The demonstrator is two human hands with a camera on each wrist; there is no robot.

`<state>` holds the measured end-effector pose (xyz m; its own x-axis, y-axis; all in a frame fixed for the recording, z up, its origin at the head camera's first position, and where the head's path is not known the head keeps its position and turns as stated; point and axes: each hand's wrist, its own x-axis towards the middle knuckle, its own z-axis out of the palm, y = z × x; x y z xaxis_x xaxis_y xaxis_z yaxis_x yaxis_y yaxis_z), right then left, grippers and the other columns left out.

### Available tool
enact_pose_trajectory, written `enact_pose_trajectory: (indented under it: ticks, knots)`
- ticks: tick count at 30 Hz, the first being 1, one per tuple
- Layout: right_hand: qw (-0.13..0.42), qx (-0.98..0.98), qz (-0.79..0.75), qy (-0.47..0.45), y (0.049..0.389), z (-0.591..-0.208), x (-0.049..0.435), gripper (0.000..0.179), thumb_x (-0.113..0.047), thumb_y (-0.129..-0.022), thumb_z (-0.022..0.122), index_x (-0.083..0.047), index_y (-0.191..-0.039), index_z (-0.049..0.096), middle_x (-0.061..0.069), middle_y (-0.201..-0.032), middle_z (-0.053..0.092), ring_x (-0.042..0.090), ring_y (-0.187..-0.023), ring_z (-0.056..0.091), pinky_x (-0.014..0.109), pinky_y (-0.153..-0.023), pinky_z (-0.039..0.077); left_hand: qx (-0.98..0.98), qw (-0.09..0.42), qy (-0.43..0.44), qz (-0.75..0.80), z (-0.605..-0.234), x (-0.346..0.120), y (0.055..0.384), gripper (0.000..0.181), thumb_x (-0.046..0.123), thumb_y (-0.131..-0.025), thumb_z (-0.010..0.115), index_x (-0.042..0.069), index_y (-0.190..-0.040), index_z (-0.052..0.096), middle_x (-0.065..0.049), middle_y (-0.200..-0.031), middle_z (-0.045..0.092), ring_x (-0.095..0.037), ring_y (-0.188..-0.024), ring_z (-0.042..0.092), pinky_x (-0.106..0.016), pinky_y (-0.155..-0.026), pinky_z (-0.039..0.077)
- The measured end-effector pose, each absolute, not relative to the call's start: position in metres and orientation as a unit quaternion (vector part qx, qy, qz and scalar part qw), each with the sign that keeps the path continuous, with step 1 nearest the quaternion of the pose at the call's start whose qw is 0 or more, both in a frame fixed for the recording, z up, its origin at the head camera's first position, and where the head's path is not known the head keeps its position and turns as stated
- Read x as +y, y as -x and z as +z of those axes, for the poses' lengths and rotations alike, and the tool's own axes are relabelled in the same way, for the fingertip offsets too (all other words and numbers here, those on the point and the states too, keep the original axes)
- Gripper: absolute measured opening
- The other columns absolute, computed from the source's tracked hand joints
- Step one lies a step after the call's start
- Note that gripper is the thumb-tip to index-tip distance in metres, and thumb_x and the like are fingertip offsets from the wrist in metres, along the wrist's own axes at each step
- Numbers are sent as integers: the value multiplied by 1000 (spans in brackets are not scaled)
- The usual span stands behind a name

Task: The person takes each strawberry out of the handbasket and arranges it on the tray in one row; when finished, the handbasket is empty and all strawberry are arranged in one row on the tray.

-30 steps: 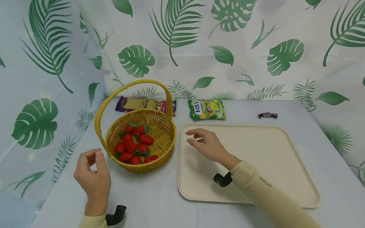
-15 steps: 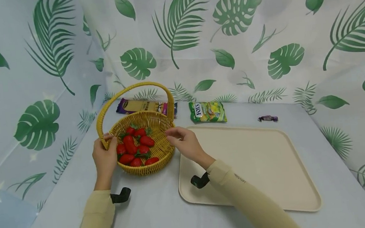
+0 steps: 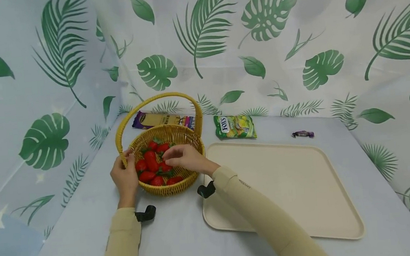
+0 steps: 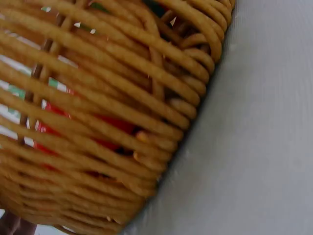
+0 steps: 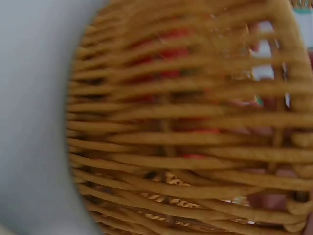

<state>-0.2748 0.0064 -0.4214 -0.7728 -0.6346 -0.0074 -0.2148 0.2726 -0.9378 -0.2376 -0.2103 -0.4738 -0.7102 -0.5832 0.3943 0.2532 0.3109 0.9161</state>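
A yellow wicker basket (image 3: 164, 191) with a tall arched handle holds several red strawberries (image 3: 151, 160) with green leaves. My left hand (image 3: 125, 179) grips its left rim at the foot of the handle. Reaching over the right rim, my right hand (image 3: 186, 159) has thumb and fingers bent and apart, fingertips right at a strawberry (image 3: 166, 168) in the middle of the pile. Both wrist views are filled by the woven basket wall (image 4: 98, 78), and red shows through the gaps in the right wrist view's weave (image 5: 166, 54).
A beige tray (image 3: 290, 226) lies right of the basket, under the right forearm. Behind stand a green candy bag (image 3: 235, 126) and a purple-and-tan snack packet (image 3: 162, 120). A small purple wrapped candy (image 3: 302, 134) lies at the back right of the white-covered table (image 3: 178, 244).
My left hand has moved right and up to the basket and taken hold of its rim. The right hand has gone left from over the tray into the basket. The basket has shifted slightly right.
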Motion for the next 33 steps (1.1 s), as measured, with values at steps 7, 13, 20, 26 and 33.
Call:
enact_pose_trajectory:
  ticks: [7, 13, 20, 26, 33]
  knots:
    - [287, 794, -429, 322, 289, -424, 5, 23, -20, -92, 69, -11, -114, 71, -3, -108, 69, 12, -100, 61, 28, -89, 48, -712, 380, -86, -583, -478, -212, 236, 23, 16, -97, 62, 0, -111, 71, -10, -113, 71, 3, -95, 61, -15, -80, 44]
    - [333, 796, -393, 318, 289, -422, 3, 23, -11, -89, 70, -12, -112, 72, -3, -108, 70, 10, -100, 62, 26, -89, 49, -720, 381, -90, -573, -478, -211, 235, 23, 16, -97, 62, 1, -112, 71, -12, -110, 72, 5, -93, 59, -16, -80, 43]
    - [359, 793, -360, 336, 291, -428, 0, 24, -2, -87, 70, -12, -108, 74, -4, -102, 72, 10, -98, 62, 25, -87, 50, -730, 389, -96, -554, -480, -209, 233, 25, 18, -98, 60, 0, -112, 70, -14, -108, 71, 3, -91, 56, -17, -76, 39]
    - [390, 787, -319, 356, 293, -425, -2, 28, -3, -88, 67, -16, -111, 74, -7, -106, 70, 9, -102, 59, 24, -90, 47, -731, 392, -94, -552, -480, -210, 233, 26, 21, -98, 60, 1, -112, 71, -16, -107, 71, 0, -90, 56, -18, -74, 39]
    - [423, 772, -325, 346, 294, -425, -4, 31, 3, -88, 63, -14, -112, 71, -4, -107, 67, 12, -99, 55, 24, -87, 48, -738, 393, -92, -540, -480, -210, 234, 26, 21, -98, 60, 1, -111, 71, -13, -107, 72, -5, -93, 59, -16, -78, 40]
